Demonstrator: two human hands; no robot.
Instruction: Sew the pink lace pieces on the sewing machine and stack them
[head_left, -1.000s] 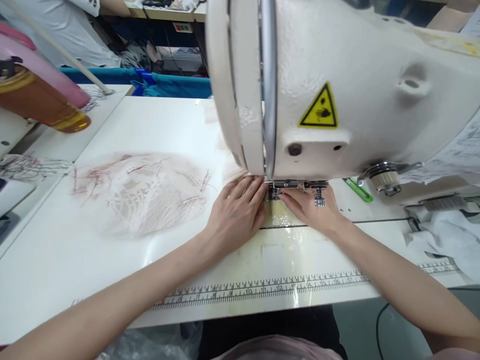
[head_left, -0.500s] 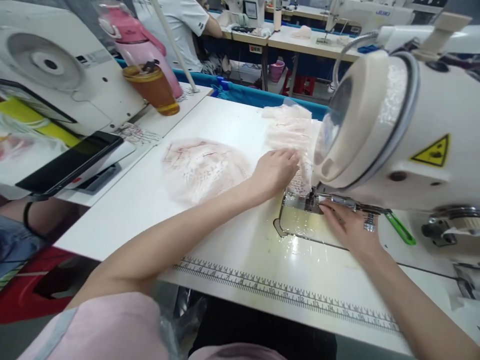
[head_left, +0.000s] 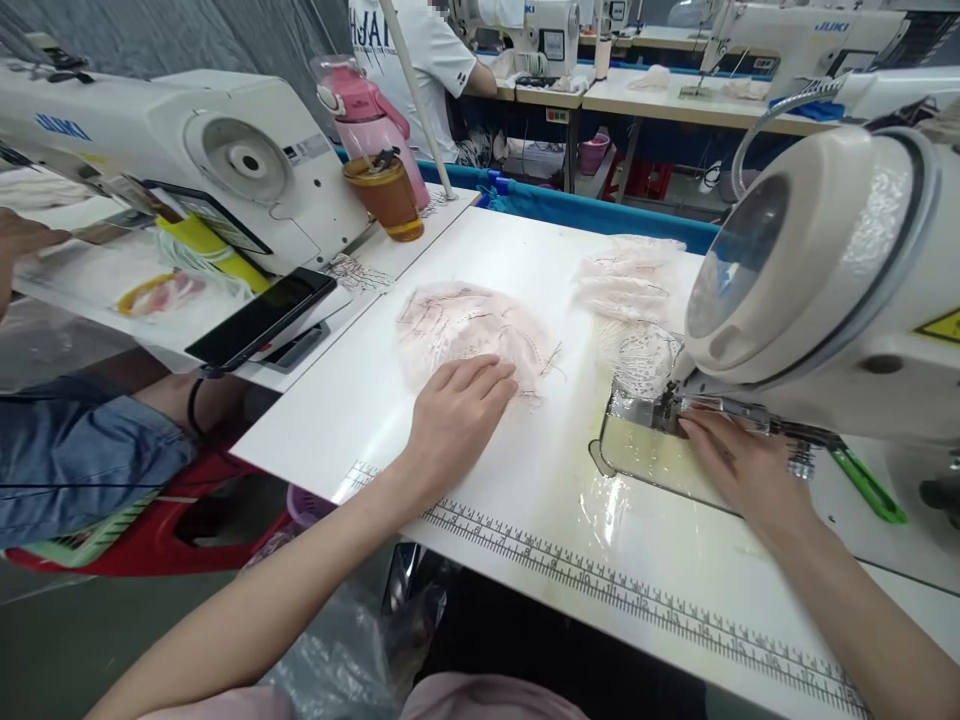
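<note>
My left hand (head_left: 459, 425) lies palm down, fingers stretched out, on the near edge of a pale pink lace fabric pile (head_left: 469, 315) with loose dark threads. My right hand (head_left: 750, 478) is beside the presser foot (head_left: 667, 408) of the sewing machine (head_left: 802, 265). Its thumb and forefinger point toward the foot, close together; the machine head hides the other fingertips, and I cannot make out what they grip. Behind the needle area, a lacy piece (head_left: 645, 358) lies by the metal plate (head_left: 637, 410), joined or next to gathered pink fabric (head_left: 630, 280).
A printed ruler (head_left: 570, 570) runs along the table's front edge. Green-handled snips (head_left: 870, 485) lie right of the machine. At left are a phone (head_left: 262, 318), an amber cup (head_left: 386, 195), a pink bottle (head_left: 367, 115) and another sewing machine (head_left: 180, 150). A co-worker's hand (head_left: 30, 235) shows far left.
My left hand has left the fabric by the needle and moved left onto the lace pile. My right hand stays by the presser foot. The view has swung left.
</note>
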